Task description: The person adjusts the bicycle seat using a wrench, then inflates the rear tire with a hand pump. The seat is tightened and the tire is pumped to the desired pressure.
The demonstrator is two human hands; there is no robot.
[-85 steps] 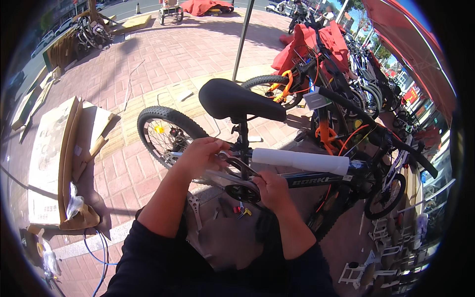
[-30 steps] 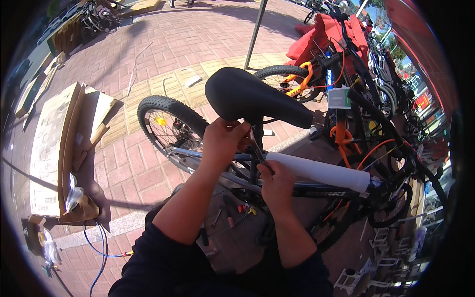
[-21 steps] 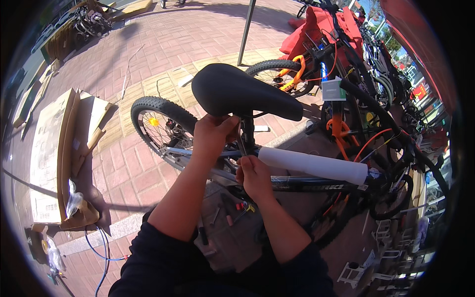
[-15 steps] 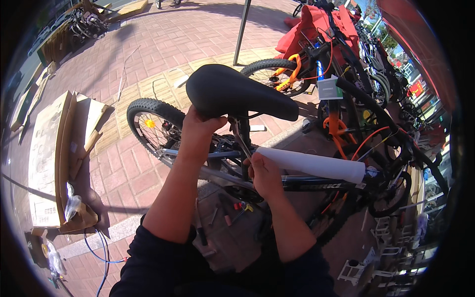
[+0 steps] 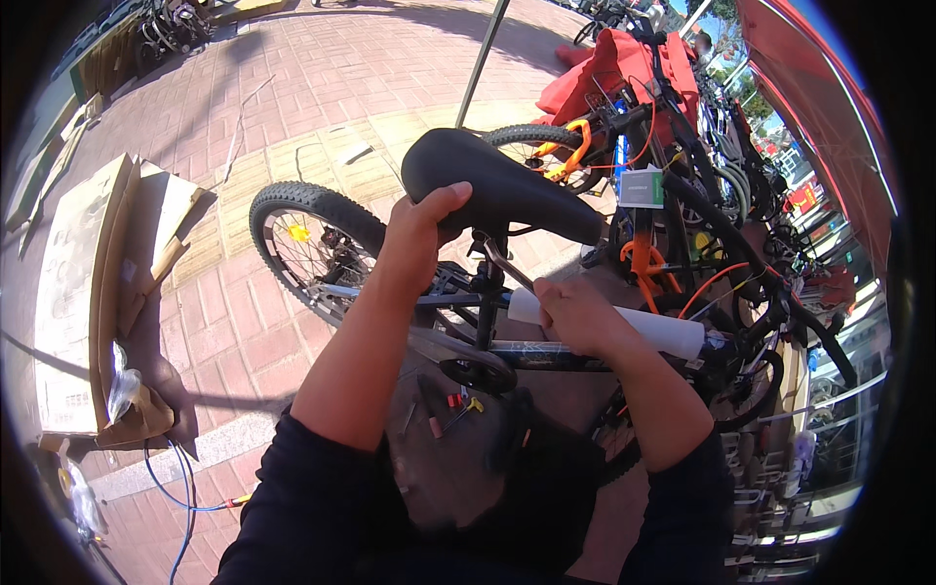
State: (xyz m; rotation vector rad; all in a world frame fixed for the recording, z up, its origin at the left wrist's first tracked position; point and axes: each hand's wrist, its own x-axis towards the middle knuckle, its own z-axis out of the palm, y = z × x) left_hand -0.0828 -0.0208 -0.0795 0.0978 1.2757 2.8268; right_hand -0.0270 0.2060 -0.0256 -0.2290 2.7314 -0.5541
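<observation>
A black saddle tops the seat post of a dark bicycle. My left hand grips the saddle's left side, its thumb on the top and its other fingers hidden beneath. My right hand is closed round one end of a slim metal wrench. The wrench slants up to the clamp under the saddle; exactly how its end sits there is too small to tell. White foam padding wraps the top tube below my right hand. The knobby rear wheel stands to the left.
Tools with red and yellow handles lie on the paving below the frame. Flattened cardboard stands at the left, near a blue hose. An orange-forked bicycle and a red cover are beyond.
My left thumb has come from under the saddle onto its top. My right hand has moved right, swinging the wrench's held end outward. The saddle sits farther right in view.
</observation>
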